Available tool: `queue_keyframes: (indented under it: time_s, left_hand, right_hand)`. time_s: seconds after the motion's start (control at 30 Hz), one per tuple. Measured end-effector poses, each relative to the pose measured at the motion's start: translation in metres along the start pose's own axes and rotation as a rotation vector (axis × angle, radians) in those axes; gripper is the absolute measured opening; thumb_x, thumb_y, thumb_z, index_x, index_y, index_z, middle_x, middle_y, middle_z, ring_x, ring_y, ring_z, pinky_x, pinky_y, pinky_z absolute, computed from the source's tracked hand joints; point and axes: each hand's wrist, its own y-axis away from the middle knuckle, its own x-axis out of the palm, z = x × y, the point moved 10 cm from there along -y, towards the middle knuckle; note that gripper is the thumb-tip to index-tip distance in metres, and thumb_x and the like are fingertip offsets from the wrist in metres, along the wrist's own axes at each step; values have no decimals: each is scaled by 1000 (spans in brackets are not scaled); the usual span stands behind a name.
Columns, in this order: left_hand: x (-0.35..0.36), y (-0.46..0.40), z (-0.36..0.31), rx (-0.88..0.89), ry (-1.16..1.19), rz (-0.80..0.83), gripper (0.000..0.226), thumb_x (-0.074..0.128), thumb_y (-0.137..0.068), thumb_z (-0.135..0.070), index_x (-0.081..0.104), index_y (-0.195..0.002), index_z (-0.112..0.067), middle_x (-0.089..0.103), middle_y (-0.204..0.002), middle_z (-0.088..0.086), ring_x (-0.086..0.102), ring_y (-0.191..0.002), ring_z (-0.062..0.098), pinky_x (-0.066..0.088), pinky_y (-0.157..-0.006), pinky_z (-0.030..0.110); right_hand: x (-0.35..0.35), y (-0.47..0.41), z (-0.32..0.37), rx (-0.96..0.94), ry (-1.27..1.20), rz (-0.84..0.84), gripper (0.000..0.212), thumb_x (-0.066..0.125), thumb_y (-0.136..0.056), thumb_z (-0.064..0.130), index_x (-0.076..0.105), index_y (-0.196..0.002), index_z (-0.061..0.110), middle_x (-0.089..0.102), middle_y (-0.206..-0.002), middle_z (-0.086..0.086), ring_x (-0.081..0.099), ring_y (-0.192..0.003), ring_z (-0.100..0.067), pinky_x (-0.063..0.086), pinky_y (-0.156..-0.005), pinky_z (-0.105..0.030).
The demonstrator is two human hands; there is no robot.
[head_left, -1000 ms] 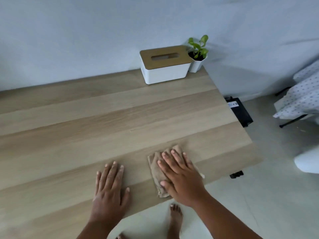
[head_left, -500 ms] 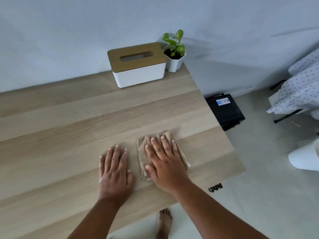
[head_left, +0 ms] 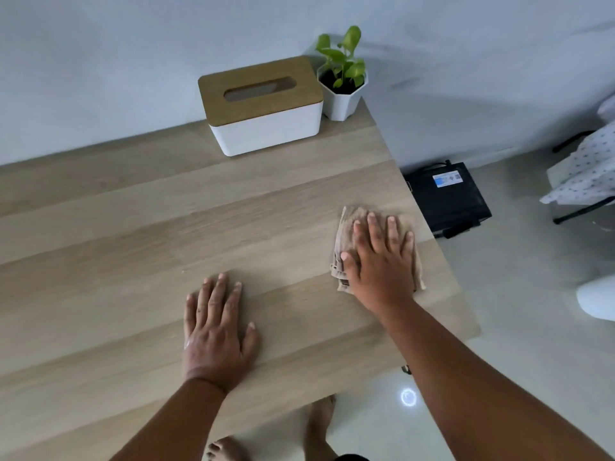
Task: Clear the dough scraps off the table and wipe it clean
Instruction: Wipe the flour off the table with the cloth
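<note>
A folded beige cloth (head_left: 346, 227) lies flat on the light wooden table (head_left: 133, 234), close to the table's right edge. My right hand (head_left: 382, 261) presses down on the cloth with its fingers spread, covering most of it. My left hand (head_left: 216, 331) rests flat on the bare wood to the left, palm down, fingers apart, holding nothing. A tiny pale speck (head_left: 182, 271) sits on the wood just beyond my left fingertips. No larger dough scraps show.
A white tissue box with a wooden lid (head_left: 263, 104) and a small potted plant (head_left: 342, 78) stand at the table's far right corner against the wall. A black box (head_left: 446, 197) sits on the floor right of the table. My bare feet (head_left: 319, 424) show below the front edge.
My right hand has slid the cloth to the right, away from my left hand and toward the table's right edge. The left hand stays flat on the wood.
</note>
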Motion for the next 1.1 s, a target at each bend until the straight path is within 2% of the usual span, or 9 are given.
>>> queue_keyframes:
  time_s: [0.07, 0.2, 0.33, 0.47, 0.6, 0.77, 0.83, 0.97, 1.1]
  left_hand:
    - [2, 2, 0, -3, -10, 2, 74, 46, -85, -45, 49, -151, -10, 33, -166, 15, 22, -157, 35, 17, -125, 60]
    - [2, 3, 1, -5, -23, 4, 75, 46, -86, -46, 49, -151, -10, 33, -166, 14, 23, -157, 34, 18, -124, 60]
    - [0, 2, 0, -8, -16, 8, 75, 46, -86, -46, 48, -152, -10, 32, -166, 13, 23, -157, 33, 18, -125, 60]
    - [0, 3, 1, -12, -10, -2, 75, 46, -86, -47, 49, -152, -11, 32, -166, 13, 22, -157, 33, 19, -124, 60]
    - [0, 2, 0, -9, -11, -8, 75, 46, -86, -47, 49, -152, -10, 32, -166, 14, 22, -157, 34, 19, -124, 61]
    - [0, 0, 1, -17, -15, -11, 75, 46, -87, -47, 48, -153, -11, 32, -167, 14, 21, -157, 33, 19, -125, 60]
    - [3, 2, 2, -14, -26, -10, 75, 46, -88, -47, 46, -154, -12, 31, -167, 13, 19, -158, 32, 18, -125, 60]
    - [5, 3, 5, 1, -29, -25, 75, 49, -87, -46, 46, -154, -13, 29, -168, 11, 18, -159, 30, 20, -124, 60]
    - [6, 4, 4, 6, -35, -24, 75, 50, -87, -46, 45, -154, -14, 27, -169, 10, 15, -159, 27, 18, -125, 59]
  right_hand:
    - [-2, -11, 40, -40, -32, 0, 70, 32, -99, 59, 28, -162, 27, 16, -173, -4, 3, -160, -38, 5, -124, -66]
    - [8, 32, 121, -352, -83, -14, 70, 42, -97, 57, 35, -159, 25, 21, -172, -6, 5, -160, -38, 10, -122, -66]
    - [27, 102, 104, -533, -97, -10, 69, 41, -102, 56, 27, -163, 27, 9, -175, -1, 2, -161, -32, 15, -125, -61]
    - [25, 120, 10, -480, -24, -3, 69, 35, -105, 57, 19, -165, 26, 10, -175, -1, 7, -161, -32, 21, -124, -61]
    - [12, 75, -57, -283, 29, 48, 70, 26, -104, 59, 23, -165, 24, 11, -174, -2, 6, -161, -32, 23, -122, -64]
    - [-3, -11, -26, -16, 42, 22, 72, 16, -103, 60, 11, -165, 26, 1, -174, -4, -6, -160, -36, 7, -126, -62]
    - [-5, -23, 21, -56, 12, 29, 72, 20, -102, 61, 13, -165, 26, 3, -175, -5, -5, -160, -38, 5, -125, -64]
    - [4, 22, 97, -322, -34, 2, 71, 35, -101, 59, 30, -162, 24, 16, -173, -7, 4, -160, -39, 10, -123, -65]
    - [20, 87, 68, -513, -26, -12, 72, 41, -101, 58, 25, -164, 26, 12, -174, -1, 6, -161, -33, 19, -123, -64]
